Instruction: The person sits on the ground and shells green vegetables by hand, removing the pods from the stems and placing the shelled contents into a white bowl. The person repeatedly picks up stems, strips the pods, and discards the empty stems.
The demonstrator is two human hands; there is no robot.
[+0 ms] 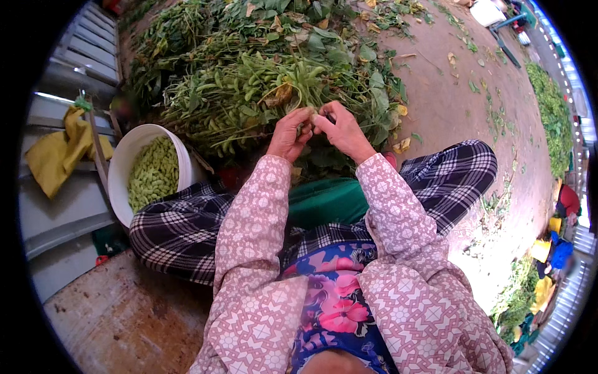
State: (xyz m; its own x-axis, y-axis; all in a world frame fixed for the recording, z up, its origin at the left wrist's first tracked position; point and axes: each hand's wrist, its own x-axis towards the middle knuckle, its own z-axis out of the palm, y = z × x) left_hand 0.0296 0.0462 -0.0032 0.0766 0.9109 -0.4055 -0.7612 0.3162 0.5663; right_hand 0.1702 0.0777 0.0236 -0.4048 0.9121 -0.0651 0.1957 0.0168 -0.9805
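Note:
Fingertips of my left hand and my right hand meet at the lower end of a green soybean plant. Pods and thin stems spread away from me above the fingers. A small dark item shows among my right fingers; what it is I cannot tell. Just beyond lies a heap of cut soybean plants with pods, leaves and some yellowed foliage. Left of my knee, a white plastic bucket leans towards me, partly filled with picked green pods.
Something smooth and green lies between my crossed legs. A yellow cloth hangs by the metal wall at left. Loose leaves litter the earthen floor. Another plant heap and a person in red are far right.

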